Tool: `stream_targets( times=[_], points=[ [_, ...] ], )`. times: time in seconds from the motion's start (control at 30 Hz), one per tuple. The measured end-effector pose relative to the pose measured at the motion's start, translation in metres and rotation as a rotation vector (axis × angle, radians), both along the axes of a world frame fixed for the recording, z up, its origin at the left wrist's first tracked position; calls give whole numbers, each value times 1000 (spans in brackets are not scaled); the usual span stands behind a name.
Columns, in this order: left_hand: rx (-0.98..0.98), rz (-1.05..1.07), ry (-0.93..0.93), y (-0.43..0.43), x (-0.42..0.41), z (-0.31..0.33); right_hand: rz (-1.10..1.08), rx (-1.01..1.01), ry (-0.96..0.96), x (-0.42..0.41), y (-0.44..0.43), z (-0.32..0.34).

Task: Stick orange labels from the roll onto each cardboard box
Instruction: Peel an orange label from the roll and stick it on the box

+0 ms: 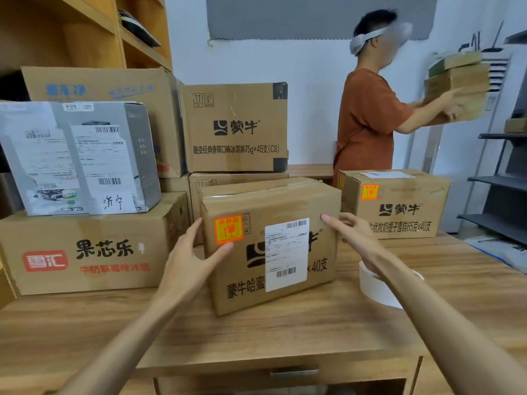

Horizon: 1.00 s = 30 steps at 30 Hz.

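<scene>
Head view, the only one we have. The middle cardboard box sits on the wooden table, near and dead centre. An orange label is already on the upper left of its front face.

The left hand lies flat, fingers straight along the box's left edge, thumb touching just under that label. It grips nothing. The right hand is stretched out too, its index finger at the top right corner of the box. I cannot tell if it actually touches.

The roll, white, stands on the table to the right, partly hidden behind the right forearm.

How will it handle? It is taped cardboard, so I judge it stiff, and best taken with flat palms on both sides. Its weight I cannot tell. The labels look thin and want a firm rub-down.

Now the writing. A white shipping slip with barcodes covers part of the print, leaving 蒙牛哈蜜 and ×40支. The right box carries its own orange sticker, plus 蒙牛 and 65克×40支. The big left box reads 果芯乐 with a red 雪汇 badge. The grey box on top has 济宁 handwritten. The far box reads 蒙牛 and 75g×45支(C8). I see no orange on those three.
</scene>
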<state>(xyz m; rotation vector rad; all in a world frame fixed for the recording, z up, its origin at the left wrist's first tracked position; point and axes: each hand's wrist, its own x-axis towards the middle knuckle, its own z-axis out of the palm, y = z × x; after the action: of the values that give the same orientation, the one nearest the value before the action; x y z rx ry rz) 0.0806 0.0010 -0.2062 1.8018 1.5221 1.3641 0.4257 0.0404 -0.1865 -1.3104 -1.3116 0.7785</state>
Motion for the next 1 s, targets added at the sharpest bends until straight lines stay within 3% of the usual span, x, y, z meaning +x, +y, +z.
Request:
stream_targets(
  times=[0.13,0.4,0.63,1.0],
  points=[
    [-24,-101,-18,0,5,-1,97,18,-15,-2,-1,-16],
    [62,-169,-46,20,34,32,-37,224,-37,27,-12,19],
    [152,-249,-118,35,116,74,-195,302,-91,99,-32,69],
    [180,-540,-202,107,245,161,-340,404,-116,217,-13,142]
  ],
)
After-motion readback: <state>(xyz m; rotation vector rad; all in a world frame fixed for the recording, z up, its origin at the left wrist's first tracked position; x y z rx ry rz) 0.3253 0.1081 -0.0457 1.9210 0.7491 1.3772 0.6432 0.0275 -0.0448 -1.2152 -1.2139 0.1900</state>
